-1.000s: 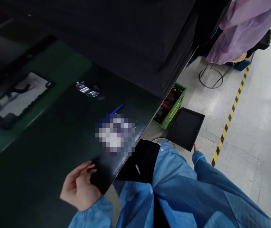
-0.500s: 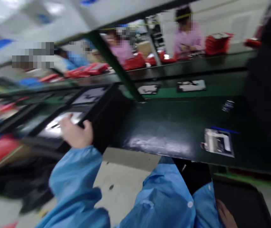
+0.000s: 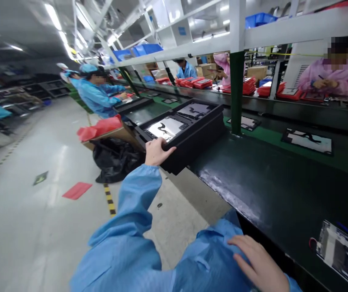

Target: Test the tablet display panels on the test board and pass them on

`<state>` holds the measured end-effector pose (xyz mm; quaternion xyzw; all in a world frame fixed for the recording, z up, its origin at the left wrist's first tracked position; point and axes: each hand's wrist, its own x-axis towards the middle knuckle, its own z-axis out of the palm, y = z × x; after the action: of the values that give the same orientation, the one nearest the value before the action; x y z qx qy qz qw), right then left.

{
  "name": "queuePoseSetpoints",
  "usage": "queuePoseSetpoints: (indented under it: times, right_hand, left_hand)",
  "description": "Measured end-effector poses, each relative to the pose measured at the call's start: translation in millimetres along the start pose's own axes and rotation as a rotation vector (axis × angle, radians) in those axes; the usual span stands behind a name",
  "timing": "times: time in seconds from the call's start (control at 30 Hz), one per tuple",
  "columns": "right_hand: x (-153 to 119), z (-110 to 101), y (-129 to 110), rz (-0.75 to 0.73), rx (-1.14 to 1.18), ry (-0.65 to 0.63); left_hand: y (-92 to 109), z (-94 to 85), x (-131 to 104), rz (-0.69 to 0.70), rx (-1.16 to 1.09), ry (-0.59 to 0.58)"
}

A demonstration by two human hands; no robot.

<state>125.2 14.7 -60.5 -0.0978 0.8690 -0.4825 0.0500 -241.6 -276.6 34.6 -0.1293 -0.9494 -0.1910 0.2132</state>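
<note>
Trays (image 3: 201, 140), black and boxy, stand in a stack in the middle of the scene, at the near edge of the bench (image 3: 253, 180). To the left, a flat red sheet (image 3: 77, 190) lies on the smooth, shiny floor (image 3: 48, 231); it looks thin, so it could slide and make someone slip. Next comes a crinkly black bag (image 3: 115, 160), soft and lumpy, with floppy red wrap (image 3: 100, 127) above it. The left hand (image 3: 156, 153) touches the near end of the trays, thumb spread wide from the fingers; I cannot tell if they grip hard. The stack seems to poke out past the bench edge, so a rough tug could tip it, and the shiny, flat panel (image 3: 175, 125) on top could slide and get scratched. Further right, the right hand (image 3: 257, 261) is over the blue coat (image 3: 204, 253), fingers loose and a bit apart, with nothing seen in them. At the right end, a thin, square-edged part (image 3: 341, 255) lies near the bench edge; its thin red wire (image 3: 311, 242) loops out and could snag and drag it down.
</note>
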Motion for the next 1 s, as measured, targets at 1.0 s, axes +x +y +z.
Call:
queuePoseSetpoints:
  times: [1.0]
  right_hand:
    - [150, -26, -31, 0.179, 1.104, 0.708]
  left_hand:
    - [205, -35.0, -232, 0.567, -0.43, 0.2]
